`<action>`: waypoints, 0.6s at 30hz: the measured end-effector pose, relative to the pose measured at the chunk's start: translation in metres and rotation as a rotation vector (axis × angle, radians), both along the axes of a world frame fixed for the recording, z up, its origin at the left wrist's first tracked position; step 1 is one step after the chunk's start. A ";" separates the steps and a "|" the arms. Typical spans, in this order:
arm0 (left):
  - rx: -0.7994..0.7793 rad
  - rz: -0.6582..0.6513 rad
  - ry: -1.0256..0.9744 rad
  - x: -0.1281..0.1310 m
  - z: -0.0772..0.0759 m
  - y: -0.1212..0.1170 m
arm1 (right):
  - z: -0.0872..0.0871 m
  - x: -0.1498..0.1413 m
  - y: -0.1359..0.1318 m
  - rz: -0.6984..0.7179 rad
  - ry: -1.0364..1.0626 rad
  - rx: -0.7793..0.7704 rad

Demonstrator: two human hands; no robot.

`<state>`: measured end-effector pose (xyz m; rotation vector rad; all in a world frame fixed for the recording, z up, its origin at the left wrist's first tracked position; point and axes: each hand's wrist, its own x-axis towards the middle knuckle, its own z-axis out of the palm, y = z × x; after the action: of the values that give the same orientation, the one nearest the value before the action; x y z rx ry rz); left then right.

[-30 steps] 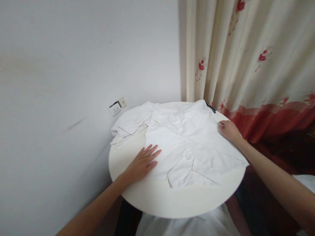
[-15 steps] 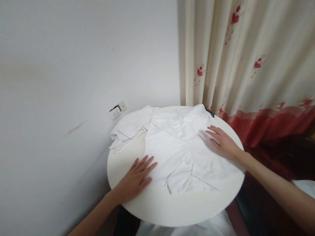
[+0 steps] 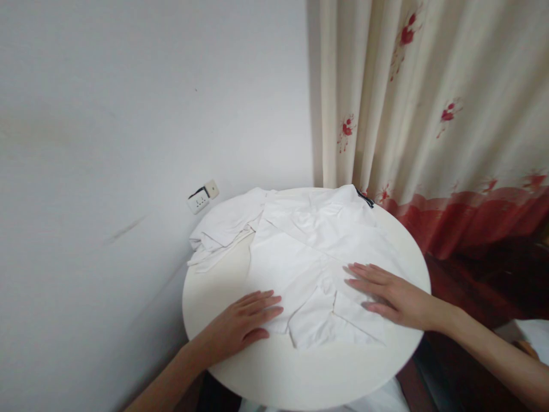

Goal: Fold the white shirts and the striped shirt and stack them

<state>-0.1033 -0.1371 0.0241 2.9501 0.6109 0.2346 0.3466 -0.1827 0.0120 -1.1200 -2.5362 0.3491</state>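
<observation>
A white cloth garment (image 3: 295, 252), perhaps a shirt, is spread over the round white table (image 3: 317, 377). Its collar-like folded part lies toward me, and a bunched part hangs at the table's left rim. My left hand (image 3: 244, 320) rests with fingers stretched on the garment's near left edge. My right hand (image 3: 390, 294) lies open over the garment's right side, fingers pointing left. Both palms face down and neither hand grips anything. A dark-trimmed strip (image 3: 364, 198) shows at the garment's far right corner.
A white wall (image 3: 128, 103) with a socket (image 3: 199, 201) stands close behind and left of the table. A cream curtain (image 3: 484, 103) with red flowers hangs at the back right. White fabric (image 3: 534, 335) shows at the right edge.
My right hand has moved from the garment's far right edge toward me and inward, its fingers now spread out. My left hand has slid slightly nearer along the left edge.
</observation>
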 end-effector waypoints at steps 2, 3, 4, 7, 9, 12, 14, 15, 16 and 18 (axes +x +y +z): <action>0.040 -0.016 -0.027 0.006 0.001 -0.003 | 0.008 0.001 -0.012 0.011 0.006 0.010; 0.051 -0.028 -0.032 0.009 0.002 -0.004 | 0.012 0.002 -0.018 0.017 0.005 0.017; 0.058 -0.044 -0.033 0.012 0.004 -0.006 | 0.016 0.002 -0.023 0.025 0.000 0.025; 0.072 -0.089 -0.026 0.020 0.011 -0.012 | 0.021 0.004 -0.038 0.047 -0.031 0.043; 0.099 -0.096 -0.014 0.022 0.015 -0.015 | 0.018 0.006 -0.045 0.049 -0.045 0.064; 0.160 -0.061 0.023 0.018 0.018 -0.015 | 0.008 0.015 -0.051 0.021 -0.059 0.148; 0.208 -0.040 0.026 0.010 0.016 -0.011 | 0.001 0.024 -0.053 -0.018 -0.071 0.219; 0.235 -0.035 0.011 0.005 0.013 -0.009 | -0.002 0.030 -0.053 -0.039 -0.079 0.249; 0.263 -0.032 -0.015 0.000 0.010 -0.007 | -0.004 0.036 -0.053 -0.055 -0.086 0.275; 0.312 -0.016 -0.092 -0.011 0.003 -0.003 | -0.007 0.047 -0.053 -0.072 -0.095 0.307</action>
<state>-0.1144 -0.1399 0.0267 3.2149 0.5866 0.5046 0.3931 -0.2357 0.0055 -1.1253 -2.5102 -0.1123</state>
